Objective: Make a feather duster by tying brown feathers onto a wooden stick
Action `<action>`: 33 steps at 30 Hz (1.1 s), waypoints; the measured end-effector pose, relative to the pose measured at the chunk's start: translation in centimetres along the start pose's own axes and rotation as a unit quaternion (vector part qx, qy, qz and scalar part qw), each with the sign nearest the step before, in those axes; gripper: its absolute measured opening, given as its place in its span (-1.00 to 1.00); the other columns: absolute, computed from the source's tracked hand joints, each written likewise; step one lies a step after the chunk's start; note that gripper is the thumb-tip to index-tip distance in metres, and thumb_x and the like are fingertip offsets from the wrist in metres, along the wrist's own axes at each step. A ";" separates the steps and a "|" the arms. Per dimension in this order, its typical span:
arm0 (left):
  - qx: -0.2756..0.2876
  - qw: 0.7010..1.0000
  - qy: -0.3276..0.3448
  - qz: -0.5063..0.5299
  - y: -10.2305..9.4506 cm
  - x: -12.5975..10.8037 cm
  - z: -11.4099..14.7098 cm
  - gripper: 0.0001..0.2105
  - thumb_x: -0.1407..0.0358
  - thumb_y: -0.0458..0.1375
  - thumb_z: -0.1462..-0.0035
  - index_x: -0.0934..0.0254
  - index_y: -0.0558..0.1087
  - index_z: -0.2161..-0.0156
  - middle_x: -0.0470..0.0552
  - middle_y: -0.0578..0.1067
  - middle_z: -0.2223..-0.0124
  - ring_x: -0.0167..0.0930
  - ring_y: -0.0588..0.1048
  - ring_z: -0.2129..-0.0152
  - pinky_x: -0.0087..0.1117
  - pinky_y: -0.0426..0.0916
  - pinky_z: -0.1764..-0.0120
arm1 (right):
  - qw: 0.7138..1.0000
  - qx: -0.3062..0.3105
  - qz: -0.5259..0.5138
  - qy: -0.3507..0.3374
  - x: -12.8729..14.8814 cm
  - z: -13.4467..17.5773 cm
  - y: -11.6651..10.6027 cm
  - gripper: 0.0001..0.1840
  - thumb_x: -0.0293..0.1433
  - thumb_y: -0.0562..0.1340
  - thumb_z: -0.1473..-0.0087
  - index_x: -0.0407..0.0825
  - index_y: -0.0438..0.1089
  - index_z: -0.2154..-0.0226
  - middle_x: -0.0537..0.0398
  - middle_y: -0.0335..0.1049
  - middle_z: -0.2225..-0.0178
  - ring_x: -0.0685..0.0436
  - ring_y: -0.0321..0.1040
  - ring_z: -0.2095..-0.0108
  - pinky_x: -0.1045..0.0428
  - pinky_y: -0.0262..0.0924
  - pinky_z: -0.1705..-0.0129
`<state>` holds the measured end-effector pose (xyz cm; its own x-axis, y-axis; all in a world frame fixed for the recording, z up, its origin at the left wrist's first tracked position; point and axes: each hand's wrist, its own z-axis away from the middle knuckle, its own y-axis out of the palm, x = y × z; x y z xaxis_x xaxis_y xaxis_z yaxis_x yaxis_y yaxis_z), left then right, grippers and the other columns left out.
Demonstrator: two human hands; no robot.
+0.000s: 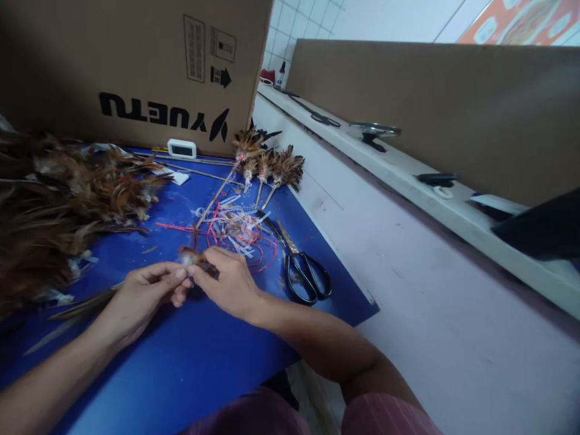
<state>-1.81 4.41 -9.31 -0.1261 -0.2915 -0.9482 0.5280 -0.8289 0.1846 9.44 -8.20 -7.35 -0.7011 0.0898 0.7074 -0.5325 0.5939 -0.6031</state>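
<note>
Both hands meet over the blue table, fingers closed on a small bunch of brown feathers with a pale, fluffy base. My left hand pinches the base from the left. On the right, my right hand grips the same bunch between thumb and fingers. Just beyond them lies a thin stick with feathers tied at its far end. A tangle of pink string and white plastic strips is close by. Black-handled scissors rest right of my right hand.
A large pile of brown feathers covers the table's left. Several finished-looking feather bunches on sticks lie at the back right. Behind stand a cardboard box and a small white digital display. A white ledge runs along the right.
</note>
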 end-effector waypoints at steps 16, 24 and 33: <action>0.002 0.999 0.036 -0.002 0.2 -0.1 0.3 -0.73 0.17 0.33 0.10 0.36 0.44 0.46 -0.10 0.43 0.57 -0.54 0.35 0.67 -0.54 0.27 0.55 | 0.998 -0.022 0.065 -0.015 -1.2 -0.7 -1.9 -0.82 -0.27 0.13 -0.19 -0.01 0.37 0.27 0.13 0.42 0.27 0.02 0.34 0.26 0.10 0.20 0.15; -0.018 0.997 0.063 0.045 0.2 0.0 0.0 -0.71 0.14 0.31 0.08 0.33 0.38 0.47 -0.09 0.45 0.56 -0.54 0.35 0.70 -0.52 0.26 0.57 | 0.926 0.036 0.356 0.116 -5.4 -2.4 -4.4 -0.72 -0.39 0.14 -0.13 -0.05 0.37 0.09 -0.10 0.35 0.06 -0.21 0.38 0.16 -0.06 0.27 0.16; -0.034 0.991 0.117 0.058 0.3 0.6 -0.2 -0.75 0.16 0.22 -0.05 0.30 0.35 0.45 -0.14 0.42 0.55 -0.56 0.33 0.70 -0.53 0.23 0.58 | 0.956 0.016 0.292 0.015 -3.8 -5.1 -5.7 -0.76 -0.45 0.12 -0.12 -0.06 0.43 0.18 -0.02 0.42 0.17 -0.11 0.35 0.13 0.00 0.21 0.05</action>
<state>-1.59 4.13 -9.84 0.1337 -0.2580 -0.9568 0.5833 -0.7601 0.2864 17.57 -7.80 -4.71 -0.8695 0.4220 0.2567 -0.0693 0.4104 -0.9093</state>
